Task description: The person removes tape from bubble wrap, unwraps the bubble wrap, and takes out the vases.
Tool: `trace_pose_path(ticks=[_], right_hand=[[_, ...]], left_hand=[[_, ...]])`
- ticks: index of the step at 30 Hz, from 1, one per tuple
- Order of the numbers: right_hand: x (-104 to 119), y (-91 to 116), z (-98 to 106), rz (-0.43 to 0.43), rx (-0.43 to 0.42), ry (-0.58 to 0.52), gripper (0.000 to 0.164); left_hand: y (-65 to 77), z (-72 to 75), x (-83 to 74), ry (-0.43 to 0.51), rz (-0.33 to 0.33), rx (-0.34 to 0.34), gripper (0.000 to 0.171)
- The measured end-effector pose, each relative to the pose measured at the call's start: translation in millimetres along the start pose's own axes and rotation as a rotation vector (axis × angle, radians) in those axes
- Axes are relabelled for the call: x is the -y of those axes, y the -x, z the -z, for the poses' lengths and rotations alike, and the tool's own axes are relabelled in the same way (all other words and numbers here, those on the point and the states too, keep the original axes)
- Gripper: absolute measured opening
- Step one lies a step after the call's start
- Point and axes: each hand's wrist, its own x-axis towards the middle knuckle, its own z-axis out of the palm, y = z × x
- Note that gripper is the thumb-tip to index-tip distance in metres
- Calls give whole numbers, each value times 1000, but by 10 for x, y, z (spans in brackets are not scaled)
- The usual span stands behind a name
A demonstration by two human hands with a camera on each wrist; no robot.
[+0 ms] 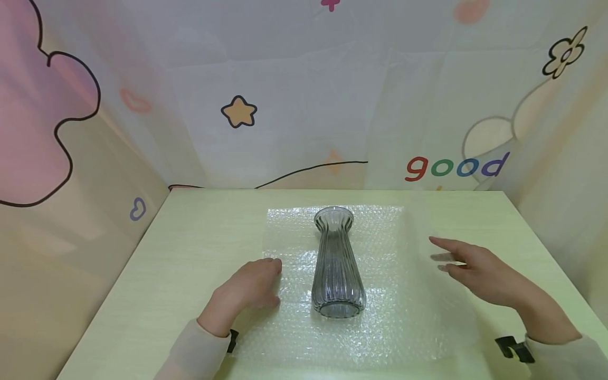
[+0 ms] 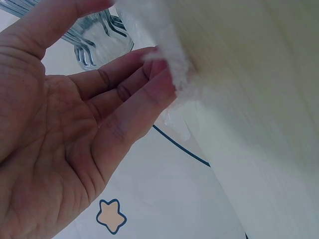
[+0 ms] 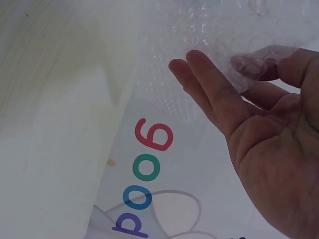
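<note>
A ribbed clear glass vase (image 1: 339,269) lies on its side on a sheet of bubble wrap (image 1: 389,338), its base toward me. Beside the sheet's left edge is my left hand (image 1: 252,285), thumb and fingers apart. In the left wrist view its fingertips touch the wrap's edge (image 2: 172,55) and are partly hidden by it; part of the vase (image 2: 99,42) shows behind. My right hand (image 1: 484,274) is at the sheet's right side. There the thumb and index finger pinch the bubble wrap (image 3: 199,25), while two other fingers extend free.
The sheet rests on a pale table (image 1: 157,279). A printed cloth backdrop (image 1: 294,79) stands along the table's far edge and continues down both sides. It carries a star, hearts and the coloured word "good" (image 1: 456,168).
</note>
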Motion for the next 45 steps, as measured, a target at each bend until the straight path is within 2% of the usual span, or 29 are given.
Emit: trace_pose_path(ticks=[6, 14, 26, 45], right_hand=[[-31, 14, 34, -12, 17, -12, 58], [-68, 42, 40, 25, 18, -73, 56], [-115, 30, 33, -14, -21, -34, 55], [-203, 45, 62, -51, -22, -31, 54]], left_hand=[[1, 0, 1, -10, -6, -3, 40], [-8, -12, 6, -4, 0, -4, 41], [-9, -11, 12, 2, -1, -10, 40], [-15, -10, -4, 1, 19, 1, 42]])
